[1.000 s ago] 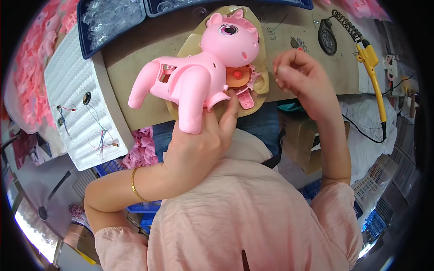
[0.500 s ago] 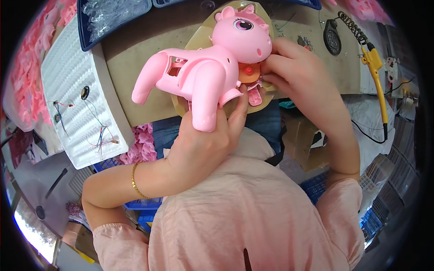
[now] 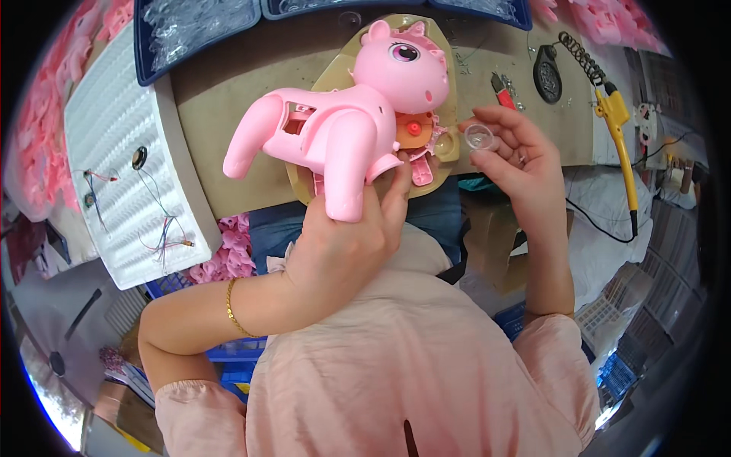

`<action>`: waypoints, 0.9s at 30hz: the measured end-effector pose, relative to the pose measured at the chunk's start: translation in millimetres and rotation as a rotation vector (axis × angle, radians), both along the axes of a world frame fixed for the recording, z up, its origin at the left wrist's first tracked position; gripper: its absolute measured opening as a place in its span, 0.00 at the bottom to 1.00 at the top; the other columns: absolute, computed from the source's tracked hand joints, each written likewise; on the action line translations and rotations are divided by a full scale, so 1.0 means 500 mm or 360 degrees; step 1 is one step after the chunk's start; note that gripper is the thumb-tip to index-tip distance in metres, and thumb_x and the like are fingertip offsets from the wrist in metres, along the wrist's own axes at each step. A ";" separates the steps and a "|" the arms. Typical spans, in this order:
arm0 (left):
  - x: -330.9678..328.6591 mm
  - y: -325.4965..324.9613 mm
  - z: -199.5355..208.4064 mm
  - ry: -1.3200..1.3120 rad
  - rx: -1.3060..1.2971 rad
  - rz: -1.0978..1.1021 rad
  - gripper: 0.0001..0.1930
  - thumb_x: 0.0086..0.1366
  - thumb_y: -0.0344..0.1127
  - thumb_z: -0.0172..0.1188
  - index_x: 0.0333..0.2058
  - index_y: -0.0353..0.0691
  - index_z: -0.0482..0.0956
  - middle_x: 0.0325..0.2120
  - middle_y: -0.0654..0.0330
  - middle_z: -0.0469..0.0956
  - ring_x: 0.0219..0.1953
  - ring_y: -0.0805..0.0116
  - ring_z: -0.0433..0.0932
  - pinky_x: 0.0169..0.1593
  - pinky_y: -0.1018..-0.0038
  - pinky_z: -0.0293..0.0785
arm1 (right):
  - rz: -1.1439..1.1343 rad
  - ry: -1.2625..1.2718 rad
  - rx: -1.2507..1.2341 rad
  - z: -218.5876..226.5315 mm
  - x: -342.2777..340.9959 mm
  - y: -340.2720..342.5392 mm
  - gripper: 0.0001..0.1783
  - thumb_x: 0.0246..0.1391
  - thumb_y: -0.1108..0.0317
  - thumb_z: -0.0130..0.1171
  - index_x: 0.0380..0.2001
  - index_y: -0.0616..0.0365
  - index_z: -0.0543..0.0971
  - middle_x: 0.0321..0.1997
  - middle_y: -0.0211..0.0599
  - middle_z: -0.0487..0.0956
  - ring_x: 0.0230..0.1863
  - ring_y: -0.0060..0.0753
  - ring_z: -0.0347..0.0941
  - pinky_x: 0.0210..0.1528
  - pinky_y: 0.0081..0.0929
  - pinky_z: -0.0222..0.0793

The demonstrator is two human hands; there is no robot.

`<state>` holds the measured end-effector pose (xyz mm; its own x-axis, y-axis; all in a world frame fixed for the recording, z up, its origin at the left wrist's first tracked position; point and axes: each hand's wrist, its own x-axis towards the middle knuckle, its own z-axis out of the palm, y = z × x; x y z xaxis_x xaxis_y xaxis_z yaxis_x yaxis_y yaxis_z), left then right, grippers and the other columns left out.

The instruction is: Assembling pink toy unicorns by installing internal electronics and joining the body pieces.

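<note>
A pink toy pony shell (image 3: 335, 103) with one large eye stands tilted over a tan shaped holder (image 3: 445, 68). My left hand (image 3: 339, 247) supports it from below, its fingers closed round the lower part near the front leg. Under the chin, an orange piece (image 3: 413, 131) with a red button shows beside loose-looking pink parts. My right hand (image 3: 521, 156) is raised to the right of the holder, thumb and fingers pinching a small clear round plastic cup (image 3: 479, 137).
Blue bins (image 3: 263, 11) of clear plastic parts line the bench's far edge. A white ribbed tray (image 3: 126, 213) with wired speakers stands at left. At right are a red-and-black cutter (image 3: 502, 91) and a yellow soldering iron stand (image 3: 620, 145) with a coil.
My right hand has moved away from the pony's chin to the right, and the clear cup now shows in its fingers. My left hand still holds the pony.
</note>
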<state>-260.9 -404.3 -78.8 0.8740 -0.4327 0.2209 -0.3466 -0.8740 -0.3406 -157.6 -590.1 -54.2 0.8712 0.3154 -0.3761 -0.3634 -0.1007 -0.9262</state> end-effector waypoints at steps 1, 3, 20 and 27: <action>-0.001 -0.002 0.001 0.0025 -0.0051 0.0054 0.26 0.45 0.27 0.55 0.47 0.48 0.78 0.20 0.62 0.71 0.23 0.70 0.71 0.24 0.79 0.69 | 0.0091 -0.0093 -0.0096 0.002 -0.004 -0.001 0.17 0.46 0.79 0.58 0.42 0.62 0.77 0.39 0.33 0.76 0.33 0.15 0.69 0.37 0.13 0.65; 0.001 0.004 0.013 0.0044 -0.0047 0.0035 0.26 0.45 0.26 0.55 0.47 0.48 0.78 0.21 0.61 0.72 0.23 0.69 0.72 0.25 0.79 0.70 | 0.0177 -0.0186 -0.0197 0.008 -0.009 -0.002 0.18 0.45 0.80 0.58 0.43 0.62 0.76 0.40 0.35 0.77 0.34 0.16 0.70 0.38 0.14 0.66; 0.000 0.005 0.000 0.0002 -0.0193 0.0049 0.26 0.46 0.27 0.54 0.49 0.46 0.77 0.18 0.61 0.68 0.22 0.67 0.70 0.26 0.76 0.71 | 0.0837 -0.0773 -0.0872 0.044 -0.021 0.008 0.23 0.45 0.77 0.59 0.48 0.64 0.72 0.35 0.37 0.75 0.33 0.27 0.72 0.37 0.23 0.67; 0.002 0.010 -0.003 0.0015 -0.0099 -0.0040 0.26 0.47 0.27 0.54 0.50 0.44 0.76 0.19 0.60 0.68 0.24 0.68 0.70 0.28 0.75 0.72 | 0.0363 -0.1231 -0.1016 0.003 -0.042 0.021 0.16 0.43 0.76 0.63 0.40 0.63 0.77 0.33 0.34 0.75 0.34 0.27 0.71 0.38 0.22 0.67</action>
<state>-260.1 -399.5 -80.6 0.8653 -0.4401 0.2401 -0.3715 -0.8845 -0.2823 -178.6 -579.6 -52.6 0.8907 0.4419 0.1068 0.3993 -0.6482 -0.6484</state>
